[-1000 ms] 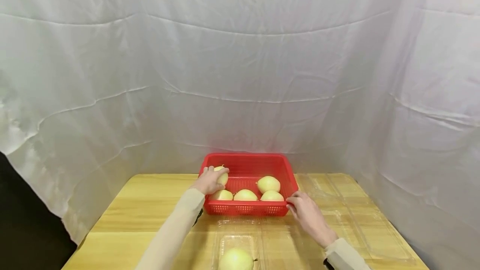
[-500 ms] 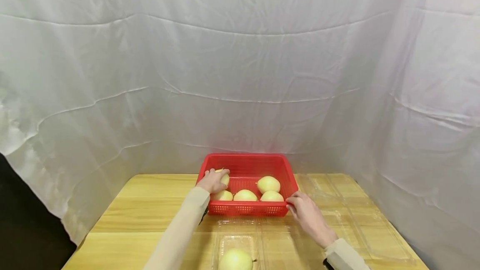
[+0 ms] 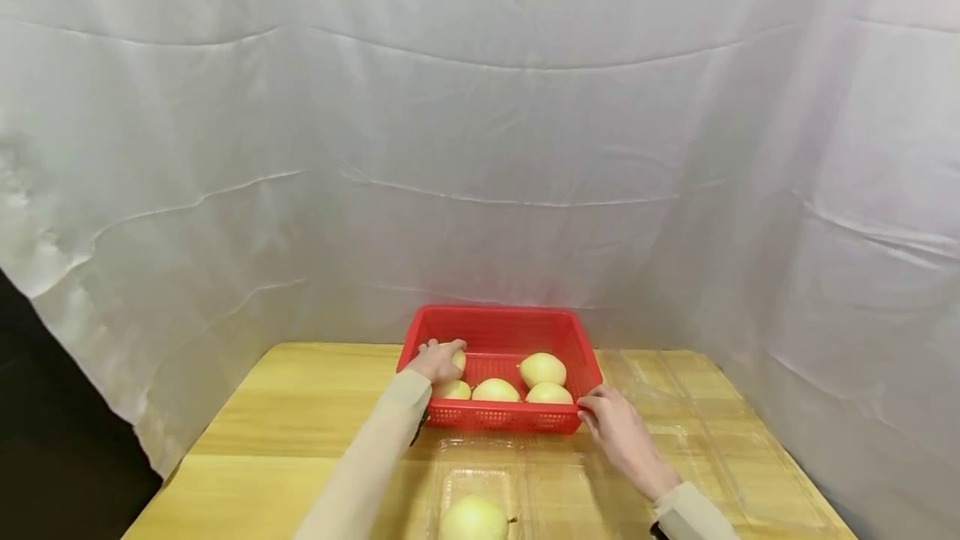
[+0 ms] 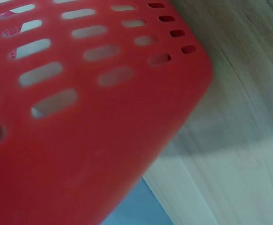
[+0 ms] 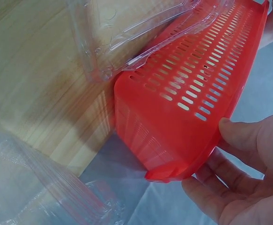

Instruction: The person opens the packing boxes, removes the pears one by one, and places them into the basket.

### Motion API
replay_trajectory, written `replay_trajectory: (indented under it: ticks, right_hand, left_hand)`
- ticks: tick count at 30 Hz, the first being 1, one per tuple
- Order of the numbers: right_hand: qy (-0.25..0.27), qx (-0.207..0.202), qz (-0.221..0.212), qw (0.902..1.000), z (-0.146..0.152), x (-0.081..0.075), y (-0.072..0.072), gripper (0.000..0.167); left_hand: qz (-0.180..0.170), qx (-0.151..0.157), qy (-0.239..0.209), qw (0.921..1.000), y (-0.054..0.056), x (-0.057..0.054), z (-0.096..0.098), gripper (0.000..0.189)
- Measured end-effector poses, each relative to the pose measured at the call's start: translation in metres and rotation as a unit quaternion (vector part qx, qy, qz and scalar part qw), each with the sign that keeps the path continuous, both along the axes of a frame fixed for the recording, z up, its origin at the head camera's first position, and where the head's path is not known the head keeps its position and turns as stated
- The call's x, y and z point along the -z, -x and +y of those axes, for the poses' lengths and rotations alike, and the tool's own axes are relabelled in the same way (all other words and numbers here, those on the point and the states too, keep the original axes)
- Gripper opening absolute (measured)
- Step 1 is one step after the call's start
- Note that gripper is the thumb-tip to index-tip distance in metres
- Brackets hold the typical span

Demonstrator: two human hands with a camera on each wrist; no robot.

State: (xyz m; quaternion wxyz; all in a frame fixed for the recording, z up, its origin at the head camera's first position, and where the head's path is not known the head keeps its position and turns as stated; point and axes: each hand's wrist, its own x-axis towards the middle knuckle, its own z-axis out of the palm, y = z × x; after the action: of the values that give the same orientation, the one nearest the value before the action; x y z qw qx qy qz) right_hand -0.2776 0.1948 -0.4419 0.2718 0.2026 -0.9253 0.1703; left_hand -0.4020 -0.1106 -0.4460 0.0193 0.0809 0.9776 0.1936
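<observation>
A red perforated plastic basket (image 3: pixel 498 312) holds several pale yellow pears, among them one pear (image 3: pixel 543 369) on the right. Inside its left part my left hand (image 3: pixel 439 362) grips another pear (image 3: pixel 459 359) from above, covering most of it. Only the basket's outer wall (image 4: pixel 103 136) shows in the left wrist view, with that hand hidden. At the front right corner my right hand (image 3: pixel 621 436) pinches the basket's rim. In the right wrist view the right hand (image 5: pixel 251 164) has its thumb on the outer wall and its fingers behind the rim.
A clear plastic tray (image 3: pixel 517 482) lies in front of the basket, with a single pear (image 3: pixel 474 518) in it. More clear plastic packaging (image 3: pixel 675 423) spreads over the right of the wooden table (image 3: pixel 300 415). Grey-white curtains (image 3: pixel 487 248) hang behind the table.
My left hand has shifted slightly right, and the pear under it sits a little lower. The right hand has stayed on the rim. The head view has shifted slightly.
</observation>
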Motion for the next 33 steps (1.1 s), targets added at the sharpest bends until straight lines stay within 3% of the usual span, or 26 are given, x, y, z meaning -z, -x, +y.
replay_trajectory:
  ticks: [7, 13, 17, 23, 28, 33]
  right_hand:
    - [-0.004, 0.005, -0.014, 0.9999, 0.003, 0.000, -0.004, 0.011]
    - [-0.002, 0.001, -0.003, 1.0000, 0.004, -0.005, -0.004, 0.011]
    - [-0.007, -0.001, 0.006, 1.0000, 0.005, -0.005, -0.002, 0.011]
    - [-0.010, -0.006, -0.002, 0.9999, 0.003, -0.003, -0.002, 0.010]
    - [-0.008, -0.009, -0.003, 0.9999, 0.003, -0.004, -0.002, 0.012]
    - [-0.008, -0.008, -0.006, 0.9999, 0.003, -0.003, -0.001, 0.012]
  left_hand:
    - [-0.013, -0.001, 0.004, 0.9999, -0.003, 0.004, 0.006, 0.052]
    - [0.038, 0.009, 0.060, 0.9974, -0.006, -0.004, 0.005, 0.047]
    - [0.050, 0.016, 0.071, 0.9961, -0.012, -0.009, 0.003, 0.044]
    - [0.045, 0.030, 0.059, 0.9968, -0.025, -0.010, -0.002, 0.045]
    - [0.035, 0.042, 0.023, 0.9982, -0.036, -0.010, -0.006, 0.050]
    - [0.057, 0.050, 0.008, 0.9971, -0.045, -0.013, -0.011, 0.051]
